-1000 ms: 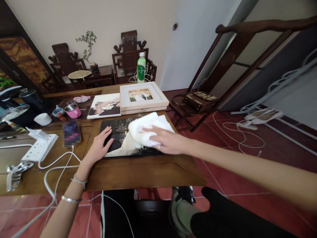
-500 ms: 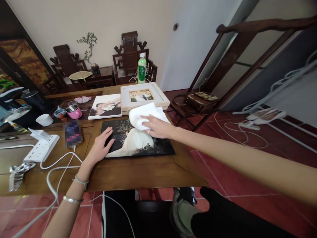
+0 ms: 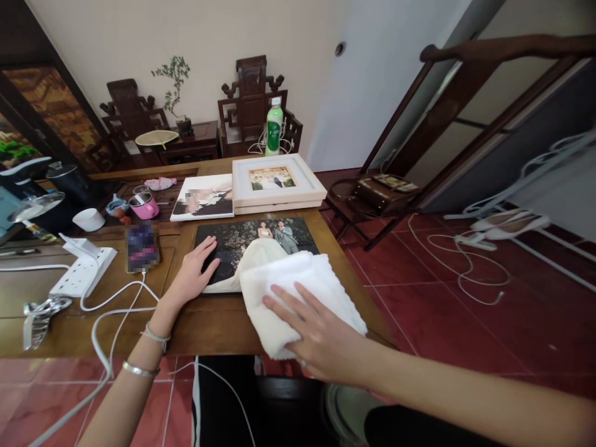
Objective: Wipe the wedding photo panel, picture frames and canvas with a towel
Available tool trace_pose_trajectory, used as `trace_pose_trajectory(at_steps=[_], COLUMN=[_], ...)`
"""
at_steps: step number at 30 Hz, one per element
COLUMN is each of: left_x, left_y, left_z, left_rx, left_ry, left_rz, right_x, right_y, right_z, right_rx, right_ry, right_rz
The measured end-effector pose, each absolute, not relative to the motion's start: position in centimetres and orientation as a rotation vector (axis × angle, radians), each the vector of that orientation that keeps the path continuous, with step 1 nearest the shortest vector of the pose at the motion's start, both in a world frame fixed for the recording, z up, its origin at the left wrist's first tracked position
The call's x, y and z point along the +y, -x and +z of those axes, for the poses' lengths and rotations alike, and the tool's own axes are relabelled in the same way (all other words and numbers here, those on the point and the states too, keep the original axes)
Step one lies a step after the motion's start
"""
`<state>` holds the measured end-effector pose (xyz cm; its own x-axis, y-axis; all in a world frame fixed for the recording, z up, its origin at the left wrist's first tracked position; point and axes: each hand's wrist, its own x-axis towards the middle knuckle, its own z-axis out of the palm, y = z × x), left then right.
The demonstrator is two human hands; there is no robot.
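Observation:
A dark photo panel (image 3: 233, 248) showing a couple in wedding clothes lies flat on the wooden table (image 3: 209, 326). My left hand (image 3: 195, 271) rests on its left edge with the fingers spread. Over the panel's lower right part and the table's front edge lies a white cloth (image 3: 321, 279). My right hand (image 3: 314, 329) presses on this cloth, fingers stretched over it and the thumb side at its near edge. The cloth hides the panel's lower right corner.
Behind the panel are a white-framed picture (image 3: 302, 180), another print (image 3: 186, 211) and a green bottle (image 3: 274, 130). To the left are a phone (image 3: 142, 247), a power strip (image 3: 84, 273), cables, a pink cup (image 3: 144, 206) and a white cup (image 3: 88, 219).
My right hand and the cloth have moved down toward me, from the panel's upper part to its lower right, uncovering the pictured couple. My left hand stays on the left edge.

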<state>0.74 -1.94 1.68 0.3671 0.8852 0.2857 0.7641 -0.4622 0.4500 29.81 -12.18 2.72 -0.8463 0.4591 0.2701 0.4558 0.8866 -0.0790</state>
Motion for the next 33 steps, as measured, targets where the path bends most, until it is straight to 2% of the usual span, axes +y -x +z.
trace_pose_trajectory(at_steps=[6, 13, 19, 25, 33], left_x=[-1.9, -1.9, -1.8, -1.8, -1.5], left_y=[-0.7, -0.6, -0.6, -0.5, -0.2], left_z=[1.6, 1.4, 1.5, 1.3, 0.8], left_rx=[1.466, 1.462, 1.450, 1.477, 1.514], left_ry=[-2.384, -2.387, -2.386, -2.349, -2.345], left_rz=[0.737, 0.737, 0.753, 0.786, 0.728], right_x=[-7.0, 2.6, 5.8, 3.0, -7.5], right_y=[-29.6, -29.0, -28.4, -28.0, -27.6], right_z=[4.3, 5.2, 5.0, 4.6, 3.9], right_rx=[-2.843, -2.823, -2.728, -2.754, -2.827], right_ry=[0.773, 0.846, 0.953, 0.981, 0.914], right_rz=[0.129, 0.085, 0.060, 0.074, 0.234])
